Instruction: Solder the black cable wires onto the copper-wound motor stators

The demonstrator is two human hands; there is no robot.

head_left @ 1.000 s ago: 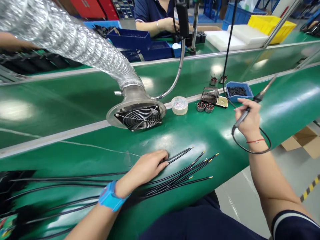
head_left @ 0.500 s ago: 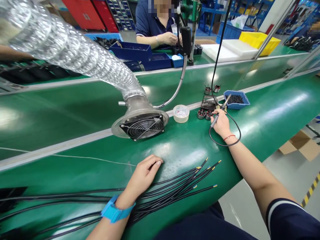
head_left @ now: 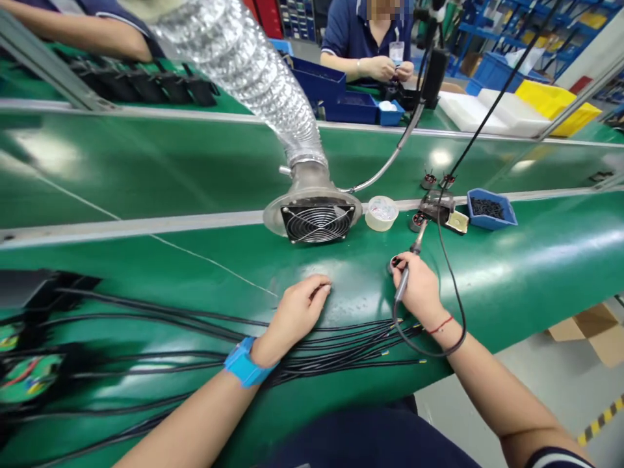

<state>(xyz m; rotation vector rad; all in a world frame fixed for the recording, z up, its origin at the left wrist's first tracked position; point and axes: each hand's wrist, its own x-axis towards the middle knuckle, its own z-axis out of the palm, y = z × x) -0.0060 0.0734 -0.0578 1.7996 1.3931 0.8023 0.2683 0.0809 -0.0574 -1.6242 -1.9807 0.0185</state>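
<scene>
My right hand (head_left: 420,286) holds a soldering iron (head_left: 402,283) with its tip pointing up and away. Between its fingertips is also a small round motor part (head_left: 392,264), partly covered. My left hand (head_left: 299,309) rests on the green bench, thumb and fingers pressed together at the end of a thin pale strand (head_left: 214,261); whether it pinches anything is too small to tell. Black cables (head_left: 336,357) with stripped, coloured ends run under my left forearm.
A fume extractor fan (head_left: 319,223) hangs over the bench, beside a round tub (head_left: 381,213). Behind my right hand are a soldering stand (head_left: 436,205), motor parts and a blue bin (head_left: 492,209). Black housings (head_left: 29,289) lie left. A person works across the divider.
My right hand has come back from the stand toward me, with the iron and now a motor part. My left hand stays near the strand's end. The view has turned left.
</scene>
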